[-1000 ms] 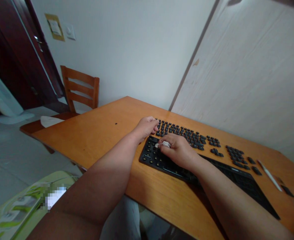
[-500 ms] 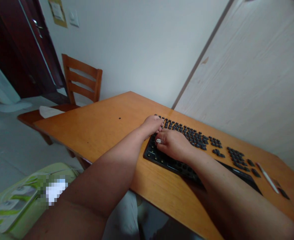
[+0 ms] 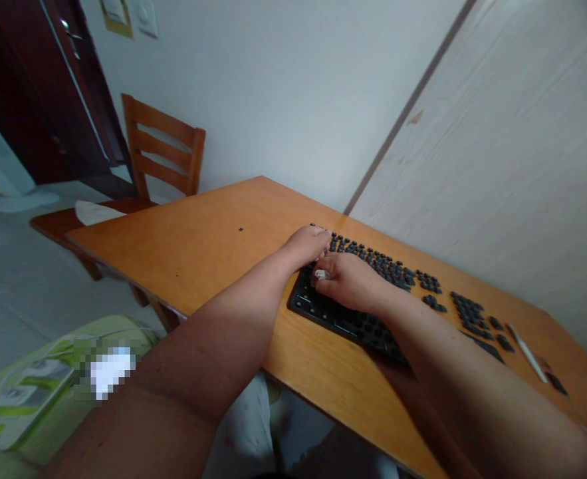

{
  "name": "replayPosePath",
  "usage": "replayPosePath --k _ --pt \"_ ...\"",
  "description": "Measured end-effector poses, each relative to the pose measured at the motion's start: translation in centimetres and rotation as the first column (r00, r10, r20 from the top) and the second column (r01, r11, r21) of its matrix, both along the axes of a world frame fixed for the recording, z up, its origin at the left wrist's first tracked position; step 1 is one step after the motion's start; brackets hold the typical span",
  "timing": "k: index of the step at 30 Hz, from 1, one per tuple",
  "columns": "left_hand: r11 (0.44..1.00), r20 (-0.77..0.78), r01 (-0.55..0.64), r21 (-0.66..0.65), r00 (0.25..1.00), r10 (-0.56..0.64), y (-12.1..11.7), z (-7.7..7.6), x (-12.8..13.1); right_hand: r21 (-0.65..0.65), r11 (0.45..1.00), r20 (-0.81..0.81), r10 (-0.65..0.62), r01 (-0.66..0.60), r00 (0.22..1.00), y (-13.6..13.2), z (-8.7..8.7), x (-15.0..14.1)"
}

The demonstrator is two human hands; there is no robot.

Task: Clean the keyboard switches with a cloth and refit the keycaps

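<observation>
Seemingly a home: wooden table (image 3: 213,233), slatted chair (image 3: 163,152), dark door (image 3: 88,80).

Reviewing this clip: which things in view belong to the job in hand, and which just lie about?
Belonging, it seems:
keyboard base, under the right hand
white wad, held in that hand
loose dark keycaps, beside the left hand

Just lying about, apparently:
white stick, untouched
wooden chair
small dark piece, though it may be a keycap
</observation>
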State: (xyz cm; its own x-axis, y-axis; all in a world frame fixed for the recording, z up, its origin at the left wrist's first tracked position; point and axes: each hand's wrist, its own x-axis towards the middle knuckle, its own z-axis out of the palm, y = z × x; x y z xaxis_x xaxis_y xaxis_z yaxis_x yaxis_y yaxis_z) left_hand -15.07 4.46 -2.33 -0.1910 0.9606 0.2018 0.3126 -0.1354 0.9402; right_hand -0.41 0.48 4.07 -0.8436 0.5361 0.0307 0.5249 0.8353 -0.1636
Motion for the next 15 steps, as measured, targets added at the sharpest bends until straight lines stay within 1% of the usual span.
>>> replayPosePath --k 2,4,10,12,15 --pt "1.0 0.011 0.0 -0.004 1.0 0.0 0.0 0.0 0.0 0.0 1.0 -0.019 -0.005 0.005 1.0 0.2 -0.2 0.1" --pt "1.0 0.028 0.007 -0.016 1.0 -0.006 0.0 0.0 0.1 -0.017 1.0 -0.022 0.02 -0.02 1.0 0.3 -0.3 0.2" --pt "1.0 0.04 0.012 -0.018 0.999 -0.011 -0.1 0.2 0.1 -0.088 0.992 -0.061 0.086 -0.091 0.994 0.2 0.2 0.6" --pt "1.0 0.045 0.015 -0.015 0.999 -0.014 -0.2 0.2 0.2 -0.09 0.99 -0.049 0.102 -0.106 0.994 -0.1 0.2 0.8" --pt "1.0 0.046 0.011 -0.022 0.999 -0.01 -0.2 0.1 0.2 -0.055 0.993 0.007 0.104 -0.104 0.995 -0.8 0.1 1.1"
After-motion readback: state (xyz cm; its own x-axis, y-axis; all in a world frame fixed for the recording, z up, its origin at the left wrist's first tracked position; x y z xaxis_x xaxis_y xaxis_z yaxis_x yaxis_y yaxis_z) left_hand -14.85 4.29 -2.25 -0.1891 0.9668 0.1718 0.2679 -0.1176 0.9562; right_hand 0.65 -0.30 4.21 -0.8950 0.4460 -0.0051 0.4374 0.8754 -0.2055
